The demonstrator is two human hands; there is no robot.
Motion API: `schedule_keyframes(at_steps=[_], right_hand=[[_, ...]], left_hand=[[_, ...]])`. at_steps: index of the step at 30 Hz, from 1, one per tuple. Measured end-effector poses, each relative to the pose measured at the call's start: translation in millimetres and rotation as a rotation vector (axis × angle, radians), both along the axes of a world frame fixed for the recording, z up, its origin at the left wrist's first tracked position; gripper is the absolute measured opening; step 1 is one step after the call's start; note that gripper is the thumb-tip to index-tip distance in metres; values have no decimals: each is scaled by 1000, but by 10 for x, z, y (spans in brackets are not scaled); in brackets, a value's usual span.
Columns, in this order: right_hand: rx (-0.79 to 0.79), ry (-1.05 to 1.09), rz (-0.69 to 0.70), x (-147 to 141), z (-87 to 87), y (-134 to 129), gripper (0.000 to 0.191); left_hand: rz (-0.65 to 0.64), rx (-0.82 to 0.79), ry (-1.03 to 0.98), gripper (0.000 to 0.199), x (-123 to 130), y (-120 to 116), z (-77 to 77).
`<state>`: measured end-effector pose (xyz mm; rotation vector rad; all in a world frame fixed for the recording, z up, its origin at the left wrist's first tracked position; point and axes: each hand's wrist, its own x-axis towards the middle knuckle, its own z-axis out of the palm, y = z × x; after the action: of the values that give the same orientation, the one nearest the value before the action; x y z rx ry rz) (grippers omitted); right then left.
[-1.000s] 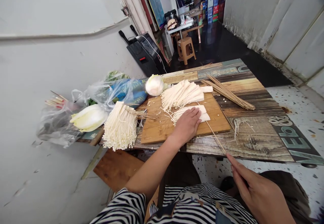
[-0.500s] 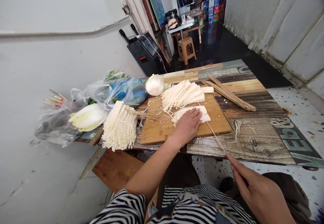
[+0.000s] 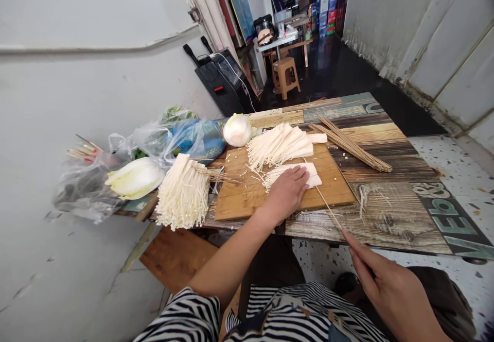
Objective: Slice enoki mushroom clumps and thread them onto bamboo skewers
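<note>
My left hand [image 3: 288, 188] lies flat, fingers stretched out, pressing down on a small bunch of enoki mushrooms [image 3: 312, 173] on the wooden cutting board [image 3: 237, 205]. Between the fingers and thumb of my right hand [image 3: 380, 270] is the rear end of a thin bamboo skewer [image 3: 330, 210]. Its far end meets the near edge of the pressed bunch; the tip is hidden there. Just behind, a larger pile of enoki [image 3: 280, 143] is spread across the board. Left of the board stands a thick stack of skewered enoki [image 3: 183, 195], its sticks pointing right.
A bundle of bamboo skewers [image 3: 351, 143] lies right of the board, with mushroom scraps [image 3: 365, 195] nearer me. Cabbage pieces [image 3: 135, 178] and a round cabbage end [image 3: 237, 130] sit left and behind. Plastic bags [image 3: 87, 190] crowd the table's left end against the wall.
My right hand has edged slightly toward the mushroom bunch with the skewer. My left hand stays pressed on the bunch.
</note>
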<state>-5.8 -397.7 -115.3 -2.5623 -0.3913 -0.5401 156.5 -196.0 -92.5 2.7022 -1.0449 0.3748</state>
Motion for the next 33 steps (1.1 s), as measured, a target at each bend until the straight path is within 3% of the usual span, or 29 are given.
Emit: schedule_keyframes(at_steps=[33], right_hand=[[35, -35, 16, 179, 15, 169, 34]], left_hand=[[-4, -64, 15, 32, 6, 0, -23]])
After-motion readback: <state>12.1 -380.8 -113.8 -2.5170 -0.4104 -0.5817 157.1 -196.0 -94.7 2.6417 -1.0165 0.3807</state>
